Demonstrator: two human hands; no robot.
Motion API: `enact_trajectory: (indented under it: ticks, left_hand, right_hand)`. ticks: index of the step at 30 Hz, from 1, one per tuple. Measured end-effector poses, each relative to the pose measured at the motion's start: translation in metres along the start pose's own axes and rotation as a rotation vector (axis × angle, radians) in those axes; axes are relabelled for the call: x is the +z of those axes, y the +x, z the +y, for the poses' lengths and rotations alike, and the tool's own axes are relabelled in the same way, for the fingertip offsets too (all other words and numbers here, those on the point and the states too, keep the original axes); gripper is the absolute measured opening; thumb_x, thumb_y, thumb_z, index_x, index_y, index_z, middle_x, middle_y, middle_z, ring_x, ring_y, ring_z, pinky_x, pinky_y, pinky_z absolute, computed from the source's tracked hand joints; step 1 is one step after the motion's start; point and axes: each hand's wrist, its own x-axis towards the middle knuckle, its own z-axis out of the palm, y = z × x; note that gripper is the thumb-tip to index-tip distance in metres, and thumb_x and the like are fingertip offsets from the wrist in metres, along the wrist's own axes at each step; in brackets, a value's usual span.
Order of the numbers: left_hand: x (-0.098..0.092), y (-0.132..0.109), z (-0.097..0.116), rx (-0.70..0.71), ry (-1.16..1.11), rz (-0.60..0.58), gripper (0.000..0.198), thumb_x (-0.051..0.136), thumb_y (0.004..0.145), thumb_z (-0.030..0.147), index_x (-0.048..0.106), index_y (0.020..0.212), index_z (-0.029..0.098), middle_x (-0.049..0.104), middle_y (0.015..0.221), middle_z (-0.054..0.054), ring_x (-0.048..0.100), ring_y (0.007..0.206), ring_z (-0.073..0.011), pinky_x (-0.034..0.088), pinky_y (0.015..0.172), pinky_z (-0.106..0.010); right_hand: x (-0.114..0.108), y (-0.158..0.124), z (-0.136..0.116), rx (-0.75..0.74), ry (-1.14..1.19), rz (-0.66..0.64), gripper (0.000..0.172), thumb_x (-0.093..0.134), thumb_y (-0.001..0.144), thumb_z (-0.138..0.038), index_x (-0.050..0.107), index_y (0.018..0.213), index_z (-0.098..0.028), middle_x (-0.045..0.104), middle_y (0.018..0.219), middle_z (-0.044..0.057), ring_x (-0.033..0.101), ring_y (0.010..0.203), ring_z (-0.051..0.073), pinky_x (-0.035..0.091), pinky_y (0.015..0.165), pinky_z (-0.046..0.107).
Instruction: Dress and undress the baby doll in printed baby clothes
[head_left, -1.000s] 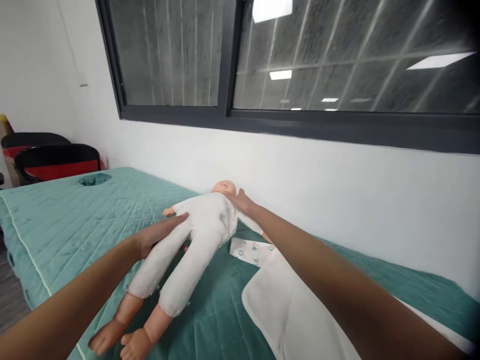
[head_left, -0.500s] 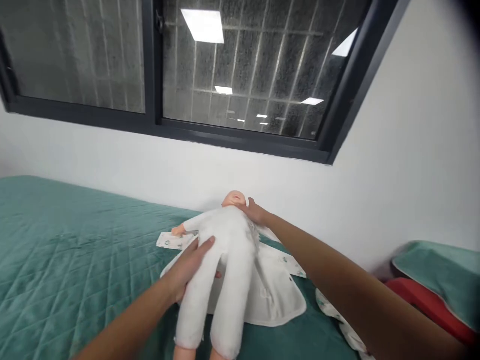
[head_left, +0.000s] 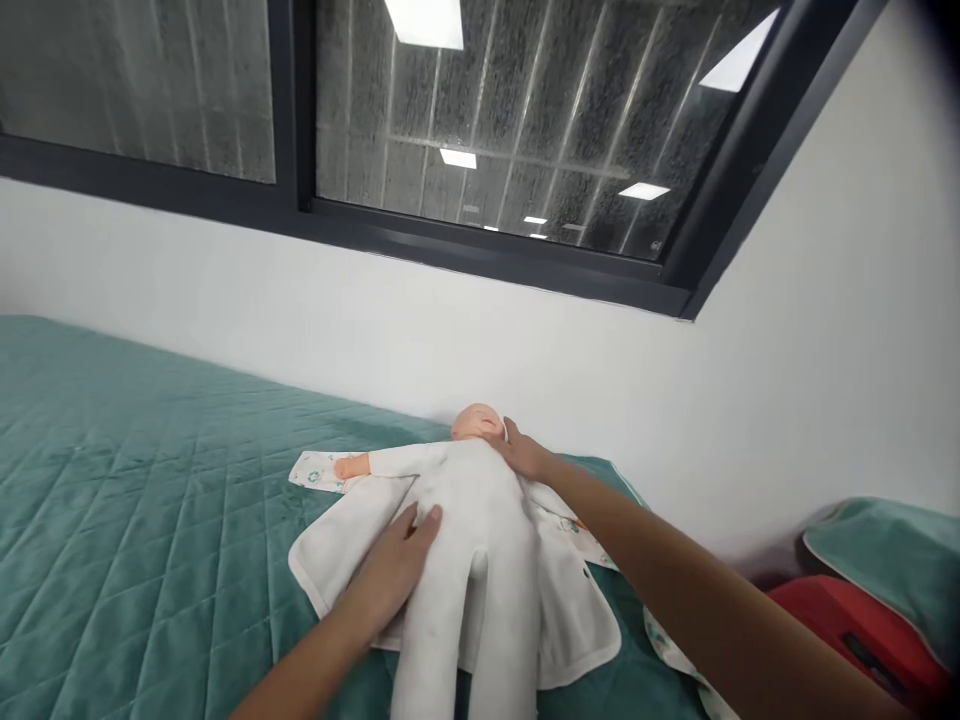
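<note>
A baby doll (head_left: pixel 480 520) with a white cloth body lies on its back on a spread-out white baby jacket (head_left: pixel 574 610), head toward the wall. The jacket's patterned sleeve (head_left: pixel 307 474) extends under the doll's arm at the left. My left hand (head_left: pixel 394 565) holds the doll at the hip, thumb on top, its other fingers partly hidden. Up at the doll's neck and head, my right hand (head_left: pixel 523 452) grips it from the side; some fingers are hidden. The doll's feet are out of the frame.
The green quilted bed cover (head_left: pixel 150 500) meets a white wall (head_left: pixel 375 320) below a dark-framed window (head_left: pixel 480 260). At the right lie a patterned white cloth (head_left: pixel 667 640), a red item (head_left: pixel 840 620) and a green fabric piece (head_left: pixel 892 560).
The doll has settled flatter onto the jacket, its arm now lying along the left sleeve. My left hand has shifted from the thigh to the hip. The view has tilted slightly.
</note>
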Motion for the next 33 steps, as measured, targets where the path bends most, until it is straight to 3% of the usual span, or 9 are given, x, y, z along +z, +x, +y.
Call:
enact_trajectory:
  ticks: [2,5,8,10,12,17,24,28,33]
  left_hand:
    - [-0.014,0.016,-0.004,0.103,0.258,0.097,0.046,0.039,0.093,0.052,0.067,0.105,0.018,0.07,0.107,-0.01,0.064,0.102,-0.027,0.048,0.092,-0.04]
    - [-0.029,0.043,-0.012,0.18,0.641,0.249,0.033,0.042,0.091,0.032,0.065,0.11,0.018,0.067,0.109,-0.009,0.06,0.105,-0.027,0.046,0.09,-0.04]
    - [-0.031,0.063,-0.022,0.162,0.925,0.255,0.032,0.049,0.087,0.026,0.061,0.116,0.018,0.06,0.118,-0.011,0.054,0.114,-0.0292,0.046,0.086,-0.038]
    - [-0.029,0.07,-0.028,0.153,1.037,0.248,0.03,0.05,0.087,0.025,0.059,0.115,0.019,0.058,0.119,-0.012,0.052,0.116,-0.0299,0.046,0.081,-0.036]
    - [-0.028,0.074,-0.033,0.151,1.087,0.258,0.026,0.048,0.088,0.023,0.059,0.111,0.019,0.058,0.116,-0.012,0.053,0.113,-0.029,0.045,0.075,-0.033]
    - [-0.032,0.077,-0.037,0.182,1.049,0.298,0.023,0.037,0.095,0.021,0.06,0.099,0.018,0.063,0.106,-0.011,0.059,0.103,-0.026,0.041,0.07,-0.031]
    - [-0.048,0.082,-0.044,0.128,0.727,0.495,0.022,0.036,0.095,0.027,0.053,0.084,0.02,0.067,0.083,-0.006,0.062,0.076,-0.0223,0.037,0.064,-0.03]
    - [-0.059,0.083,-0.048,0.178,0.374,0.569,0.019,0.042,0.092,0.032,0.056,0.087,0.02,0.07,0.086,-0.006,0.064,0.08,-0.022,0.042,0.069,-0.029]
    - [-0.064,0.081,-0.05,0.236,0.236,0.566,0.02,0.045,0.086,0.031,0.06,0.089,0.018,0.071,0.09,-0.005,0.062,0.085,-0.0211,0.044,0.073,-0.028]
  right_hand:
    - [-0.012,-0.001,-0.011,-0.022,-0.124,0.029,0.088,0.041,0.089,-0.07,0.023,0.151,-0.011,0.064,0.121,0.024,0.06,0.114,0.038,0.04,0.096,0.05]
    - [-0.015,-0.004,-0.041,-0.109,-0.232,0.098,0.064,0.034,0.096,-0.057,0.035,0.144,-0.015,0.064,0.117,0.019,0.06,0.11,0.034,0.041,0.093,0.047]
    - [0.011,-0.006,-0.082,-0.276,-0.291,0.107,0.049,0.038,0.097,-0.048,0.043,0.136,-0.019,0.055,0.133,0.014,0.053,0.12,0.027,0.041,0.096,0.039]
    - [0.039,-0.006,-0.108,-0.49,-0.432,0.016,0.046,0.044,0.095,-0.044,0.046,0.133,-0.019,0.052,0.136,0.014,0.049,0.123,0.028,0.041,0.097,0.04]
    - [0.065,-0.003,-0.126,-0.57,-0.495,-0.061,0.04,0.052,0.09,-0.036,0.052,0.126,-0.018,0.054,0.132,0.014,0.048,0.123,0.03,0.043,0.096,0.044]
    - [0.093,0.008,-0.138,-0.564,-0.535,-0.171,0.029,0.06,0.081,-0.024,0.059,0.11,-0.017,0.063,0.116,0.014,0.058,0.109,0.031,0.046,0.088,0.043]
    - [0.068,0.005,-0.119,-0.533,-0.434,-0.122,0.036,0.054,0.088,-0.034,0.054,0.121,-0.021,0.062,0.12,0.01,0.06,0.104,0.028,0.045,0.08,0.036]
    - [0.055,-0.007,-0.107,-0.535,-0.376,-0.12,0.038,0.056,0.088,-0.04,0.055,0.123,-0.026,0.062,0.121,0.006,0.06,0.105,0.025,0.044,0.079,0.032]
    - [0.051,-0.021,-0.099,-0.536,-0.294,-0.155,0.046,0.054,0.088,-0.059,0.06,0.121,-0.028,0.063,0.12,0.005,0.061,0.104,0.026,0.043,0.079,0.032]
